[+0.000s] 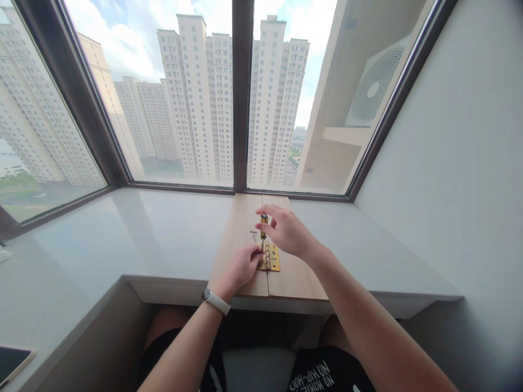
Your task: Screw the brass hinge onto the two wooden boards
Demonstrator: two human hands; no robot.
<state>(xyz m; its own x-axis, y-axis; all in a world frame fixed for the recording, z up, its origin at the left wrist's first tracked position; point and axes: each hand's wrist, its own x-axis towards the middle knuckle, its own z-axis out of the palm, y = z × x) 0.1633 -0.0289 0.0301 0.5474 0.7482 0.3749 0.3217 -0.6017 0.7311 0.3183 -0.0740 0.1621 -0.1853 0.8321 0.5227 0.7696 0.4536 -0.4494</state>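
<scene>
A brass-coloured hinge [274, 258] lies open across the seam between two light wooden boards [296, 280]. My right hand [284, 227] grips the yellow and black handle of a screwdriver [263, 222], which stands upright with its shaft pointing down at the hinge's left leaf. Down at that leaf, my left hand [244, 265] has its thumb and fingers pinched around the screwdriver's tip; whether a screw is between them is too small to make out. A few loose screws [254, 233] rest on the left board, just beyond my left hand.
The boards lie on a white windowsill counter [175, 234], reaching from its front edge to the window frame [241, 109]. A dark-screened device [14, 363] sits at the lower left. A white wall [457, 141] rises on the right. My legs are under the counter.
</scene>
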